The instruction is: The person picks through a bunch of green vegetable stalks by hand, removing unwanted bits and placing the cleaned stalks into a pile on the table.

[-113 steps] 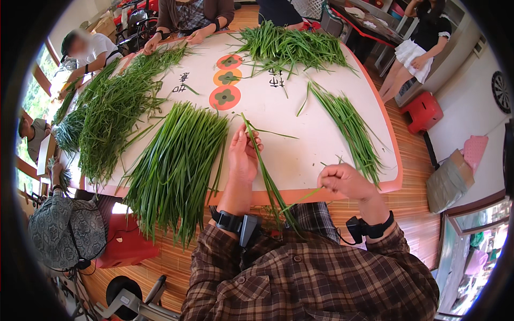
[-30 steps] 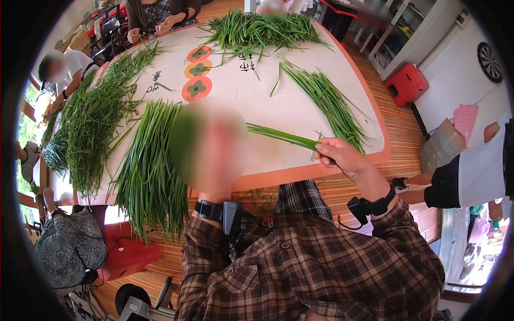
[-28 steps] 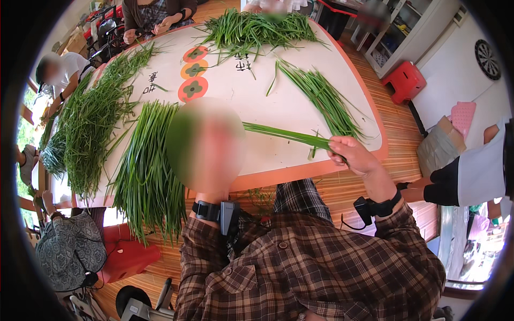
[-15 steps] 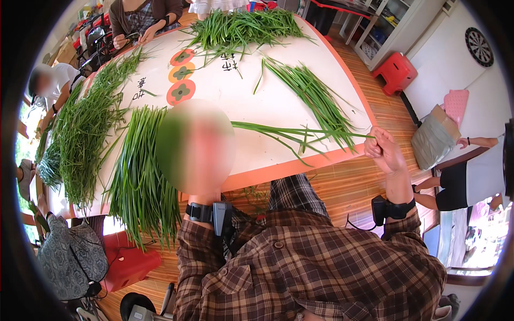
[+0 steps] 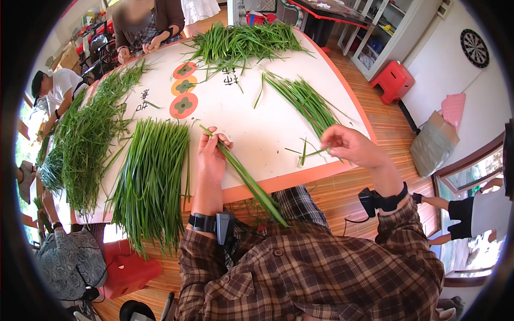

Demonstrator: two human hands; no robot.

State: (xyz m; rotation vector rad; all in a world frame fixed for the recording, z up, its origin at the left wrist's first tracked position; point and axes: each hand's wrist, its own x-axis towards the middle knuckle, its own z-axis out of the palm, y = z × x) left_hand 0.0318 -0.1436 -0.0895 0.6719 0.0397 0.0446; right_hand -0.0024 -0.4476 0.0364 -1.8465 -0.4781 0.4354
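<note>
My left hand (image 5: 212, 155) is closed around a few stalks of garlic chives (image 5: 246, 179), which slant down to the right past the table's near edge, over my lap. Beside that hand, on the left, lies a thick, neatly lined-up pile of chives (image 5: 152, 182), its lower ends hanging over the edge. My right hand (image 5: 350, 145) is over the table's right side with fingers curled together; whatever they pinch is too small to make out. Just by its fingertips are short green scraps (image 5: 303, 152) and the end of a loose chive bunch (image 5: 305, 101).
The white table (image 5: 257, 142) has an orange border (image 5: 289, 179). A tangled chive heap (image 5: 88, 144) covers its left side, another heap (image 5: 243, 43) its far end. A seated person (image 5: 147, 27) works across. Red stools (image 5: 393, 81) stand right and lower left (image 5: 128, 270).
The chives stretched between both hands are now in my left hand alone, swung down toward my lap. My right hand has moved left and inward over the table.
</note>
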